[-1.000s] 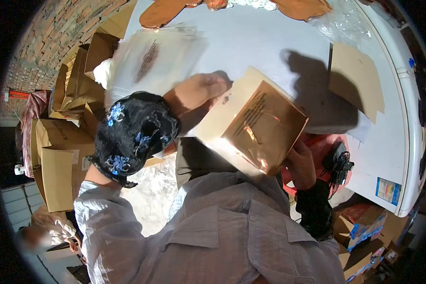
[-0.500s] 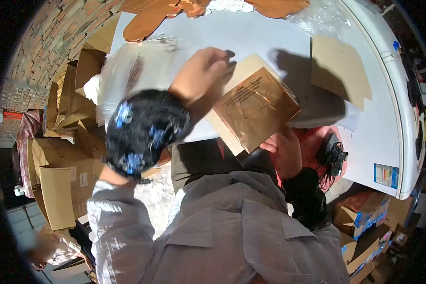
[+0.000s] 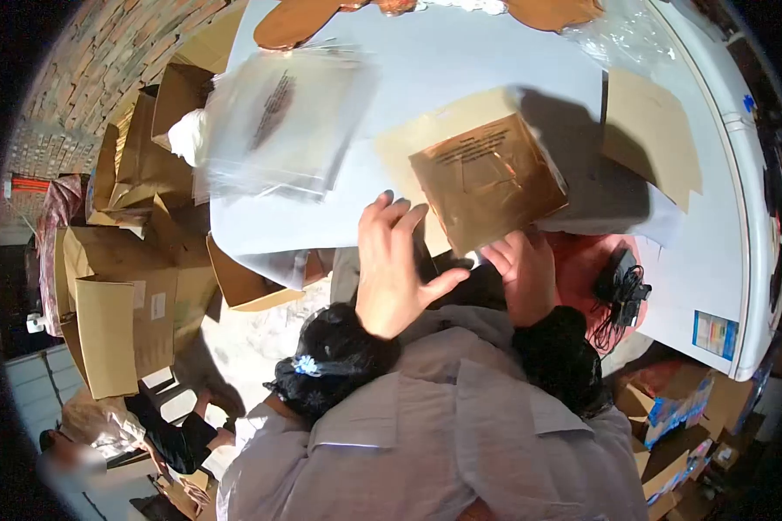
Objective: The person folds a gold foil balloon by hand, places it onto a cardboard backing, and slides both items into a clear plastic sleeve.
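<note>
A flat brown packet in clear printed plastic (image 3: 491,178) is tilted in front of me at the near edge of the table. A beige cardboard sheet (image 3: 400,148) shows behind it on the left. My right hand (image 3: 526,273) grips the packet's lower edge, some of its fingers hidden beneath. Fingers spread and with nothing in it, my left hand (image 3: 395,269) is beside the packet's lower left side. Farther left on the table lies a stack of clear printed plastic bags (image 3: 287,122).
A loose cardboard piece (image 3: 652,135) lies on the white table (image 3: 426,52) at right. Black cables (image 3: 621,300) rest on something red. Brown pieces (image 3: 295,22) lie at the far edge. Open cartons (image 3: 117,295) stand at left; another person (image 3: 178,430) is at lower left.
My left hand has come down and toward me from above the packet's left side, and its fingers have spread. The packet has turned slightly, still in my right hand. My view has shifted a little.
</note>
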Demonstrator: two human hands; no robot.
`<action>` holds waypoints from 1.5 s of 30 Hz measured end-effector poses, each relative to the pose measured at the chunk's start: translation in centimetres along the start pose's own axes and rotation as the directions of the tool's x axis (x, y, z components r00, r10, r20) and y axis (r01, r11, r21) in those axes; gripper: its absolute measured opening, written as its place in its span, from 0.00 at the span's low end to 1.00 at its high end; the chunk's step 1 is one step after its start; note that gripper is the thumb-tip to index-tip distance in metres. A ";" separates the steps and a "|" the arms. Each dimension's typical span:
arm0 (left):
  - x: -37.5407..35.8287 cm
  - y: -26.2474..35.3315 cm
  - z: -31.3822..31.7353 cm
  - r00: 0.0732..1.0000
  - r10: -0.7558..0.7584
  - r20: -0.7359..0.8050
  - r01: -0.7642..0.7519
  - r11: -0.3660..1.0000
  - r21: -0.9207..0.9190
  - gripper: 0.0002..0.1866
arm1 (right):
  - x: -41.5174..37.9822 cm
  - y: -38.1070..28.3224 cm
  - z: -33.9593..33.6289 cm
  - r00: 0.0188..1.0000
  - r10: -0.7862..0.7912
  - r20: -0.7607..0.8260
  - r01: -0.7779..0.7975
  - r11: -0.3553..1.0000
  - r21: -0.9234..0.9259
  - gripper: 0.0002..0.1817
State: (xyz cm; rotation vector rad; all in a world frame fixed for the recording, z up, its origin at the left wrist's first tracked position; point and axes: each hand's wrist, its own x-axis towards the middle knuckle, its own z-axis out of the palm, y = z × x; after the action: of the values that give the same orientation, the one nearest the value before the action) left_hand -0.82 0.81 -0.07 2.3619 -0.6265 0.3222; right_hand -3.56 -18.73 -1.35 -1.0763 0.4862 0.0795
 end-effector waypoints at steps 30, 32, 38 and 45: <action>4.8 -0.1 1.2 0.996 0.072 0.047 -0.079 0.984 0.163 0.33 | 2.5 -5.0 -6.6 0.664 -0.682 0.307 0.470 0.060 -0.881 0.18; 4.6 -0.5 1.7 0.997 0.070 0.036 -0.076 0.977 0.198 0.33 | 2.5 -5.4 -6.7 0.681 -0.662 0.312 0.488 0.094 -0.868 0.16; 4.9 -0.2 2.3 0.995 0.097 0.018 -0.098 0.953 0.287 0.30 | 3.3 -5.4 -6.7 0.659 -0.678 0.325 0.497 0.068 -0.865 0.12; 5.3 -0.2 2.9 0.982 0.187 -0.039 -0.167 0.939 0.300 0.20 | 3.8 -5.3 -6.4 0.688 -0.643 0.335 0.408 -0.039 -0.912 0.10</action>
State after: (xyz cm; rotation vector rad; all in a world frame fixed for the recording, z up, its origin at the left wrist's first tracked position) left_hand 3.96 -2.81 -0.29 2.5686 -0.8094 0.6113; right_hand -0.80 -27.38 -1.02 -2.5733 0.0548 -0.5462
